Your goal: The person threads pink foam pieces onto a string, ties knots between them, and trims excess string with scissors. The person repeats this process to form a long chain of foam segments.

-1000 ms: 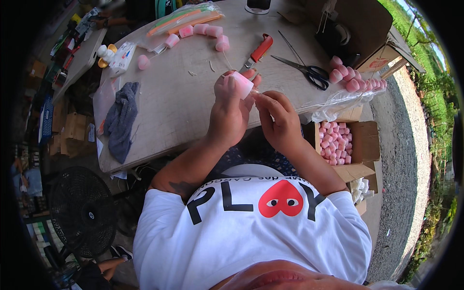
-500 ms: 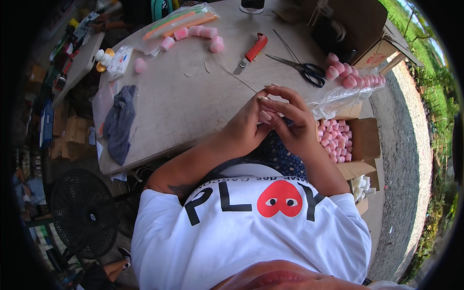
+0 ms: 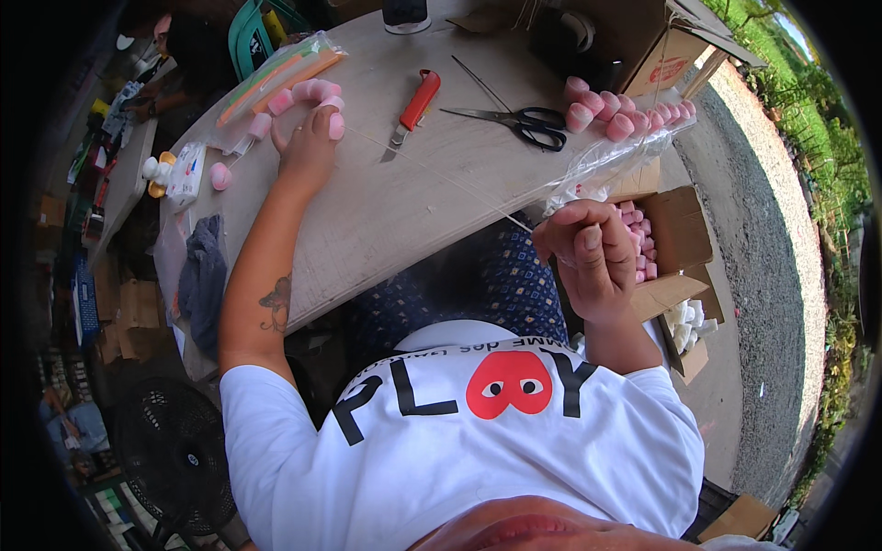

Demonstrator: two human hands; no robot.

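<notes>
Here a pink cylinder (image 3: 336,127) is gripped by the left hand (image 3: 305,156) over the table (image 3: 377,211), the thin cord (image 3: 432,172) is stretched across to the right hand (image 3: 590,253), caught in curled fingers, red-handled knife (image 3: 420,101) and black scissors (image 3: 514,119) laid beyond.

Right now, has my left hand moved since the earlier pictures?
Yes, your left hand has moved left, farther from the red-handled knife, to the pink pieces.

Bright daylight from the right.
</notes>
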